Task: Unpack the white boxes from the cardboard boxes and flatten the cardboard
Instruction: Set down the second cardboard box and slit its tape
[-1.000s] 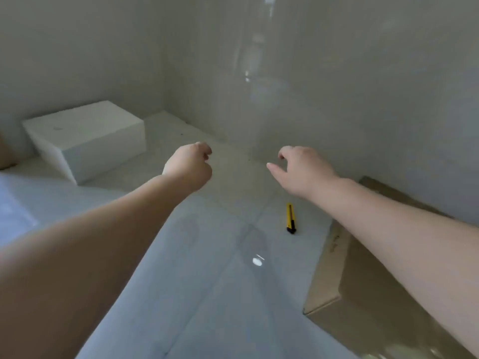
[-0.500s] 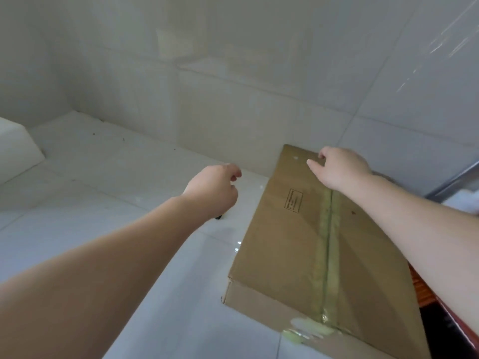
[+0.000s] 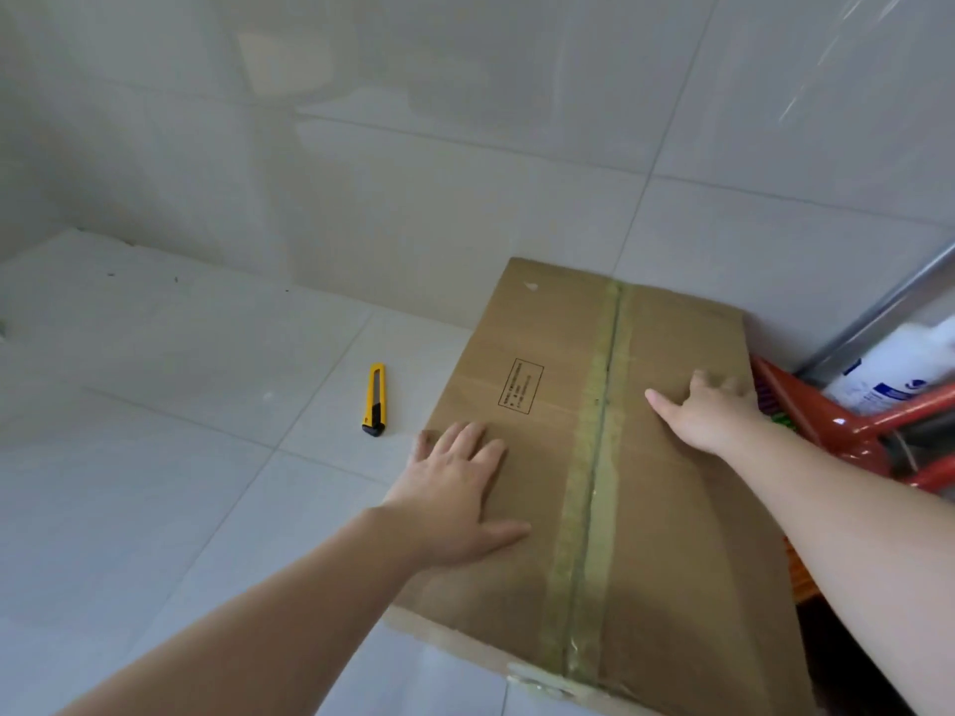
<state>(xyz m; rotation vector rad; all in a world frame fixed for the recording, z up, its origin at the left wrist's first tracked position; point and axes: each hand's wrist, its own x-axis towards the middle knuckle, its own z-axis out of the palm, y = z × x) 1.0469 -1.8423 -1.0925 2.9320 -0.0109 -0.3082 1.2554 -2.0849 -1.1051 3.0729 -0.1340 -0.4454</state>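
The left hand lies flat with spread fingers on the box, and the right hand hooks its fingers over the 3 o'clock edge. The taped brown cardboard box sits on glossy tiles, a yellow knife at its 9 o'clock.

Cardboard box: brown, closed, lying flat on the tiled floor, lower right of the frame. Yellowish tape strip runs lengthwise down the centre seam and folds over the near edge. Small printed rectangular label left of the tape; text too blurred to read. Far edge apparently close to the wall.
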